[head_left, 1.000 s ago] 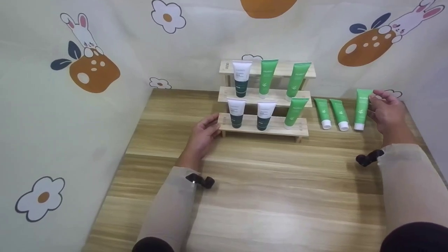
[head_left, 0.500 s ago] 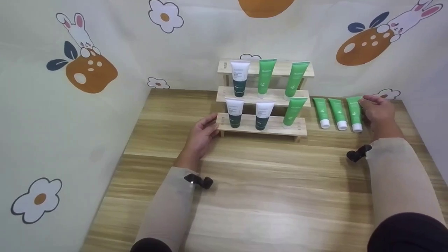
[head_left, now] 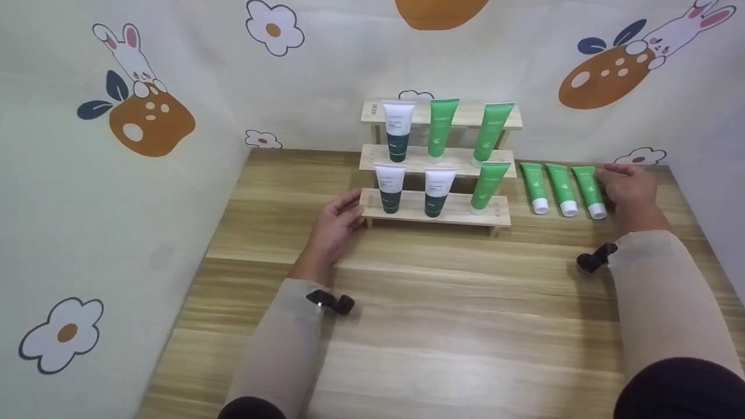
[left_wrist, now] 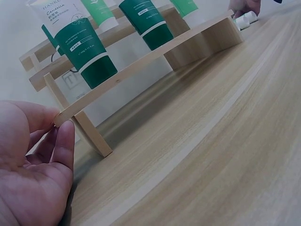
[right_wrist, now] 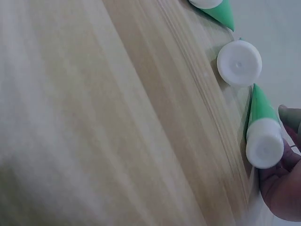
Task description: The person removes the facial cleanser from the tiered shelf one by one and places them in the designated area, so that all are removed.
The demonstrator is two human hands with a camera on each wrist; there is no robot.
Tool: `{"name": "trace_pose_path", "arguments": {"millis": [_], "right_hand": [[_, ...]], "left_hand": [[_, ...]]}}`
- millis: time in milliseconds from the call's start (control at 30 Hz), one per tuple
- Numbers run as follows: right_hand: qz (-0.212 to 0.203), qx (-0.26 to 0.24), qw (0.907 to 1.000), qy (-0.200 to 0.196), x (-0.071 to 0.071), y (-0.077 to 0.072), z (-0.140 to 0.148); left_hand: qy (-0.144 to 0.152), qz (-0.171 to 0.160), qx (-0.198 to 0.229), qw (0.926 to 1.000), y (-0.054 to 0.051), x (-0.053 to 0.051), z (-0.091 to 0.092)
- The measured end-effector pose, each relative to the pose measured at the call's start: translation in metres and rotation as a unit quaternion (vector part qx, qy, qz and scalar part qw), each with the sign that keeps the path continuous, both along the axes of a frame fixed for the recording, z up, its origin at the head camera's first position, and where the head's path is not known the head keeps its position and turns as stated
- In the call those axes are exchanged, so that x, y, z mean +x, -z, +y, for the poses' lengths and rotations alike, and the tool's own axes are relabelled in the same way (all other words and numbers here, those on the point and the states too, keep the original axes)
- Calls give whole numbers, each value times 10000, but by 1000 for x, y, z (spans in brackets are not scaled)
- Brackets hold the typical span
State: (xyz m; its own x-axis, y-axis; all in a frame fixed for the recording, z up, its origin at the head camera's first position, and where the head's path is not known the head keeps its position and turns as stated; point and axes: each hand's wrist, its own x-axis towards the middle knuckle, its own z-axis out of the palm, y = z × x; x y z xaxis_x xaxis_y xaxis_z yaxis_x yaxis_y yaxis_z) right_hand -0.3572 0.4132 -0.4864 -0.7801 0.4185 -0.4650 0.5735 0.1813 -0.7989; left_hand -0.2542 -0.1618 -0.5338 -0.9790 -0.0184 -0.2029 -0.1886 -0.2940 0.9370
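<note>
My left hand (head_left: 334, 227) pinches the left end of the lowest step of a three-step wooden display stand (head_left: 460, 216); in the left wrist view its thumb and fingers meet at the board's corner (left_wrist: 63, 117). White-and-dark-green tubes (head_left: 390, 186) and green tubes (head_left: 490, 186) stand cap down on the two lower steps. Right of the stand, three green tubes with white caps lie in a row on the table. Beside the rightmost green tube (head_left: 589, 191) is my right hand (head_left: 631, 189), fingers loosely bent at its right edge. The right wrist view shows its thumb (right_wrist: 289, 115) near that tube's body.
The other two lying tubes, the left one (head_left: 535, 187) and the middle one (head_left: 561, 189), are close to the stand's right side. A cloth-covered wall (head_left: 326, 75) with fruit and rabbit prints rises behind the wooden table (head_left: 430, 314).
My right hand has moved left and lowered the third green tube beside the other two. The tube now lies flat, its top turned slightly left. My left hand stays at the stand.
</note>
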Motion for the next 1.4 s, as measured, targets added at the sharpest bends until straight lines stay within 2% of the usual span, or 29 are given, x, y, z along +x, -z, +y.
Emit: {"name": "trace_pose_path", "arguments": {"millis": [167,333,500,600,733,1000,1133,1200,1400], "right_hand": [[42,-35,10000,55,7,-1,-1],[61,-161,9998,93,14,-4,-2],[631,-641,9958,197,18,-12,-6],[1156,-915,9888,230,21,-22,-14],[1635,-1238,9783,290,23,-37,-33],[2080,-1371,9685,-3,30,-56,-71],[2343,-1532,9600,-70,35,-62,-84],[2482,-1669,9541,-165,37,-65,-89],[3021,-2120,9275,-594,40,-73,-109]], "left_hand": [[-9,100,146,9998,0,-1,2],[-57,59,99,9999,-1,0,2],[-43,15,3,10000,1,1,1],[-48,-13,8,10000,1,1,0],[-1,-21,-17,10000,1,1,0],[-48,2,31,10000,2,0,1],[-24,-37,73,10000,1,1,2],[-27,-46,66,10000,1,1,1],[-30,-66,58,10000,1,1,1]]}}
